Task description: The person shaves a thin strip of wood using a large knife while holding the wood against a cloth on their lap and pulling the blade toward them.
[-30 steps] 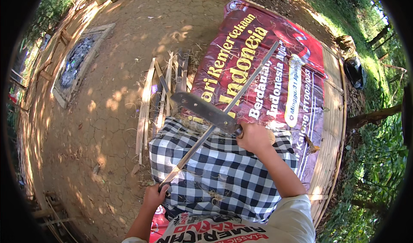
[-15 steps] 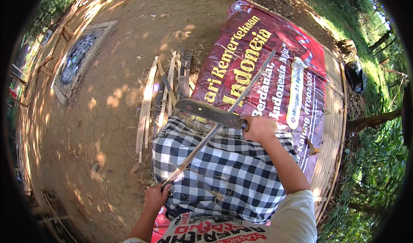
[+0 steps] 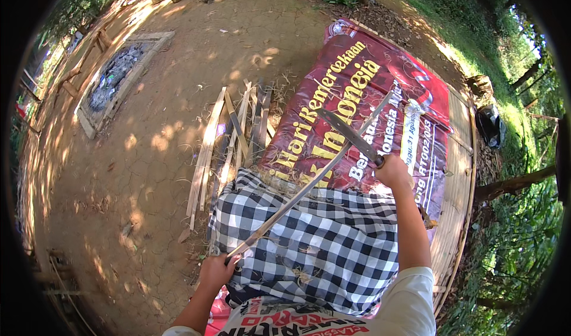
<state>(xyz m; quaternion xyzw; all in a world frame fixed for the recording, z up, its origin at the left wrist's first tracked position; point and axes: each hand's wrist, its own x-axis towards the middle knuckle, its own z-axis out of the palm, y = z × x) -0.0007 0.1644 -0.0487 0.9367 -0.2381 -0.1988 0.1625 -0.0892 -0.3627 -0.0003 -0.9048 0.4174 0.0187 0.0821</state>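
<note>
My left hand point(image 3: 216, 272) is closed round the near end of a long, thin bamboo strip point(image 3: 289, 204). The strip slants up and away to the right, over my lap and a dark red banner. My right hand point(image 3: 395, 173) grips the handle of a machete point(image 3: 350, 132). Its broad dark blade points up and to the left and crosses the strip towards the strip's far part. Whether the edge touches the strip or only overlaps it in view, I cannot tell. A black-and-white checked cloth point(image 3: 309, 241) with fine shavings on it covers my lap.
The printed banner point(image 3: 333, 98) lies over a bamboo-slat platform point(image 3: 455, 217). Several split wood strips point(image 3: 208, 151) lie left of the cloth. A framed ash pit point(image 3: 119, 74) is at the far left on bare earth. A black bag point(image 3: 491, 125) sits beyond the platform.
My right hand and the machete have moved away and to the right, towards the strip's far part. The blade has turned to point further away. My left hand stays almost in place.
</note>
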